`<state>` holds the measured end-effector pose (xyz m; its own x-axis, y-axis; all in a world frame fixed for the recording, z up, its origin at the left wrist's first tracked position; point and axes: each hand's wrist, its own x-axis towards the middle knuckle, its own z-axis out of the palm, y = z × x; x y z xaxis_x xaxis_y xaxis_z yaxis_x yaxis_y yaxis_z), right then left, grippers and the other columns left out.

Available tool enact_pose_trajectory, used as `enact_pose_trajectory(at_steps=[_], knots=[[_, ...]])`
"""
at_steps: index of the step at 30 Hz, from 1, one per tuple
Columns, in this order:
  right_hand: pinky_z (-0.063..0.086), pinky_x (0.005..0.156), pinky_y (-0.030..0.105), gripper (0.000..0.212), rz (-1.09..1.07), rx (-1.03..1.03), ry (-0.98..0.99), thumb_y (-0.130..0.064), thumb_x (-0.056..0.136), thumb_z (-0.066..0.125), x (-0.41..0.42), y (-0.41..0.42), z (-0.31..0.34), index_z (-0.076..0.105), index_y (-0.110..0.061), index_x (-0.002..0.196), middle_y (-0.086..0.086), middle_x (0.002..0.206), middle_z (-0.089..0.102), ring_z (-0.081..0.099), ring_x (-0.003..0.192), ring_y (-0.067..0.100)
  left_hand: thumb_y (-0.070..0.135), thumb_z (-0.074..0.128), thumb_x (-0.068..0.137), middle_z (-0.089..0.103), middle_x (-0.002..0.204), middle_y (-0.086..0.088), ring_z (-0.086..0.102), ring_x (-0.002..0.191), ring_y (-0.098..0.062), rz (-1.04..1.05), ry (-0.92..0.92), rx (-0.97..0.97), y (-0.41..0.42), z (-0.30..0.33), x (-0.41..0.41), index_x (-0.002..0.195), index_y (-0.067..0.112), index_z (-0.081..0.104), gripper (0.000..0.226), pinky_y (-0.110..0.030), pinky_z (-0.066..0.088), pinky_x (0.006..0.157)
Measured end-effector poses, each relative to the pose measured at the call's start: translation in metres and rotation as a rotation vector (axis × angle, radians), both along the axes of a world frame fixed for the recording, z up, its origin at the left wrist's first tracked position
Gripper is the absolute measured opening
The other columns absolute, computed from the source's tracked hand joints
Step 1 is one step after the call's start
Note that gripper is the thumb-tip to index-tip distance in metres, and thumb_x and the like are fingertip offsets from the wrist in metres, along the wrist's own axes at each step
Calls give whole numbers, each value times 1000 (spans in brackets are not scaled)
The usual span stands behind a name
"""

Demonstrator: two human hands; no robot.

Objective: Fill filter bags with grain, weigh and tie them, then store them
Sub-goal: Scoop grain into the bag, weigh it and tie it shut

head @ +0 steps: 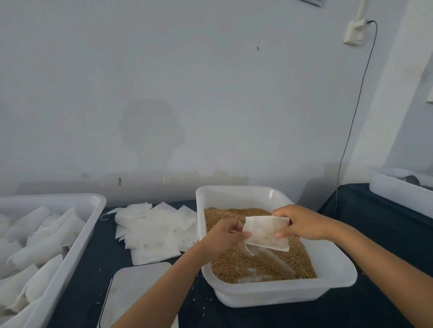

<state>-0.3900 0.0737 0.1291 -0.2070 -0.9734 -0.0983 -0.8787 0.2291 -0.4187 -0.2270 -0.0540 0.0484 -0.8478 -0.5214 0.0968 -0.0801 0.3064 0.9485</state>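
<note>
Holding an unfilled filter bag [267, 233] over the grain tub [276, 295], pinched by left hand [225, 234] and right hand [302, 222]; filled bags [44, 236] already stored at surface's left edge; filling, weighing, tying remain.

I count three white tubs [234, 194], one scale [138, 292], and one filter bag [264, 231] between my two hands [225, 236].

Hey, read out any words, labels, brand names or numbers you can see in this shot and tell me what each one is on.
None can be read.
Blue-edged sign at the top of the wall: cut off by the frame, no text visible.
Scale: only its blank plate shows, no digits.
Filter bag, grain tub and bin of filled bags: plain, no print.
</note>
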Motion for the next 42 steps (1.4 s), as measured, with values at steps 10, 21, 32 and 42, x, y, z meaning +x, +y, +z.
enact_pose_trajectory(at_steps=[10,21,32,42], knots=[[46,61,18,6,9,9,54,-14,85,68,-3,-2,3,65,-15,90,-6,86,62,60,74,7,15,62,90,58,94,-10,54,87,-19,-28,-31,-7,0,-1,-2,96,2,57,14,-41,49,94],[43,62,25,10,-13,7,67,-14,84,68,-3,-2,0,65,-6,87,7,84,64,55,69,14,8,59,91,62,101,-12,62,93,-21,-70,-35,69,0,0,-4,105,-5,56,19,-40,52,94],[59,67,27,25,-206,-129,-470,-8,84,68,14,5,-50,60,-13,107,2,98,69,71,78,14,8,56,93,55,77,4,51,74,-15,78,170,-134,-8,10,-6,81,14,50,14,-32,43,72],[53,63,20,24,-281,-383,-689,-16,78,74,40,-11,-71,66,-13,100,3,93,72,69,78,9,6,61,87,68,87,-4,53,78,-4,-154,64,-710,-7,45,5,84,5,64,4,-23,41,79]])
